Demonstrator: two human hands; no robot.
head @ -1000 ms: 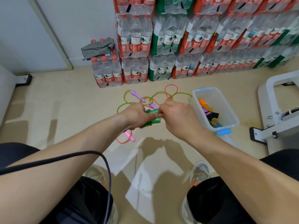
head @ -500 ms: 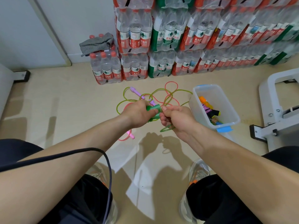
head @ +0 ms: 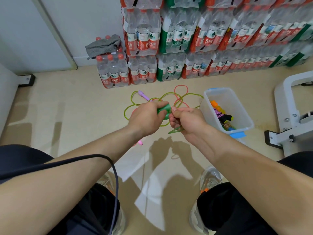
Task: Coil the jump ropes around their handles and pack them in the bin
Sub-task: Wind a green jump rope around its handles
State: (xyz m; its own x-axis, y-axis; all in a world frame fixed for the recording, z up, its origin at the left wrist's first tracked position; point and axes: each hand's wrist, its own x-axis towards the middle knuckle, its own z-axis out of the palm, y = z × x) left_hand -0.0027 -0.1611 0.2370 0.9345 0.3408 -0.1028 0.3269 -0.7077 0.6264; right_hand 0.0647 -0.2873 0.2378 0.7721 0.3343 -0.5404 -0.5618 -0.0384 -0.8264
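My left hand (head: pixel 147 115) grips the two green jump rope handles (head: pixel 164 111) held side by side above the floor. My right hand (head: pixel 187 121) pinches the green rope (head: pixel 174 131) right at the handles' ends, and a short loop hangs below its fingers. The rest of the green rope (head: pixel 186 96) lies in loose loops on the floor beyond my hands. A pink rope (head: pixel 180 86) is tangled with it, and a purple handle (head: pixel 143 95) and a pink handle (head: pixel 140 142) lie on the floor. The clear plastic bin (head: pixel 240 114) stands to the right and holds coiled ropes.
Shrink-wrapped packs of water bottles (head: pixel 177 41) are stacked along the wall behind the ropes, with a grey cloth (head: pixel 103 45) on the left pack. A white metal frame (head: pixel 291 112) stands at the right. A black cable (head: pixel 113 170) runs over my left forearm.
My right hand has moved from over the handles to below and beside them, drawing a loop of green rope down. Both hands have risen slightly in the view.
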